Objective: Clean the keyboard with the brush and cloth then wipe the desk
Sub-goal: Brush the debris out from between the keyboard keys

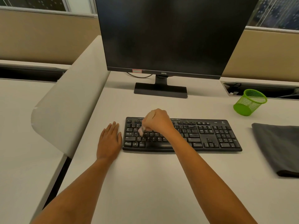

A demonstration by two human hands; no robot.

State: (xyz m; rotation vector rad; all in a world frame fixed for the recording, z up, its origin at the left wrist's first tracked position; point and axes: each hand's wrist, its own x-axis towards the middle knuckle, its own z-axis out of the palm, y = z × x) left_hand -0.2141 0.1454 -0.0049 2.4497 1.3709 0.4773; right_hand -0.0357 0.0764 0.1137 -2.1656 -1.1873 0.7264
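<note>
- Gripped the brush (pixel 141 130) in the right hand (pixel 156 121), fingers curled round it, its pale tip blurred over the left letter rows of the keyboard (pixel 210 135).
- Laid the left hand (pixel 110 139) flat and relaxed on the counter (pixel 153 183), holding nothing, just beside the keyboard's left edge; could not tell whether touching it.
- Left the cloth (pixel 278 147), dark grey and folded, untouched on the counter to the right of the keyboard.
- Judged the brush small and light, best pinched by its handle with the bristles free to flick between keys.
- Judged the keyboard stiff, light and liable to slide under brisk strokes; best steadied at its left edge or front rim.
- Judged the cloth soft and limp, best gathered at its near fold.
- Also caught in shot: a green mesh cup (pixel 250 102) and a dark monitor (pixel 169 33), both behind the keyboard.
</note>
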